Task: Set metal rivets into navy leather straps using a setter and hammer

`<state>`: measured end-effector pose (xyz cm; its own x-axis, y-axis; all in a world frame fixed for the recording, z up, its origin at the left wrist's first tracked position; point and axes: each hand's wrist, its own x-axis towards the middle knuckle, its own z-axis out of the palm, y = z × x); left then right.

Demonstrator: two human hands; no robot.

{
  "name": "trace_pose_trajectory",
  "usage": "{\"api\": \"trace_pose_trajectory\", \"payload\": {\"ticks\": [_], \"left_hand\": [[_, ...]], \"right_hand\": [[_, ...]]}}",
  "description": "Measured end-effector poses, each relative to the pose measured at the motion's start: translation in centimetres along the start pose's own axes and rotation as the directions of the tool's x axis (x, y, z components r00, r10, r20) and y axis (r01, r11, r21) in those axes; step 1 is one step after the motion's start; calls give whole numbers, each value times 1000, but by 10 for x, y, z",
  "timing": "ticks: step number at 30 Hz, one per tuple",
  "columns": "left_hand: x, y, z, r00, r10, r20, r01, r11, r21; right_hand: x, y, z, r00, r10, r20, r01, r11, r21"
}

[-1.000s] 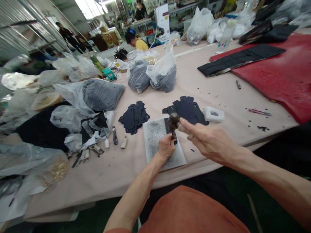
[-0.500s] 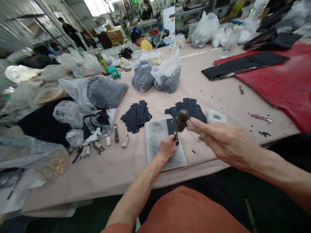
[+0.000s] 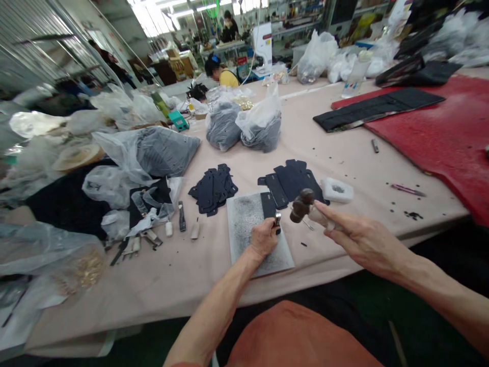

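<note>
At the pale pink worktable [image 3: 160, 275], our left hand [image 3: 263, 238] clenches a small steel punch [image 3: 277, 219] upright on a black leather strip [image 3: 268, 205], which runs away from us across a speckled grey slab [image 3: 248, 229]. Our right hand [image 3: 364, 242] grips a dark round-headed mallet [image 3: 301, 205], raised just right of the punch.

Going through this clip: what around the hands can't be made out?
Head view: the left hand hides the lower end of the metal punch, so its tip is unseen.
Head view: that hand also covers part of the dark strip.
Head view: the right hand wraps the mallet's handle, hiding most of it.
</note>
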<state>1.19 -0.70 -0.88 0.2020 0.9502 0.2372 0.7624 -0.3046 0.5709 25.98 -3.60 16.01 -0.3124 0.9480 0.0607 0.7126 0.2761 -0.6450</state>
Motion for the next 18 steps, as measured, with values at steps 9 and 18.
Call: {"api": "trace_pose_trajectory", "payload": {"ticks": [9, 18], "left_hand": [[-2, -3, 1, 1000, 9, -29, -11, 997, -73], [-4, -8, 5, 998, -33, -49, 27, 993, -117]], "right_hand": [[-29, 129, 42, 758, 647, 87, -629, 688, 363], [30, 91, 105, 955, 254, -155, -267, 961, -71]]}}
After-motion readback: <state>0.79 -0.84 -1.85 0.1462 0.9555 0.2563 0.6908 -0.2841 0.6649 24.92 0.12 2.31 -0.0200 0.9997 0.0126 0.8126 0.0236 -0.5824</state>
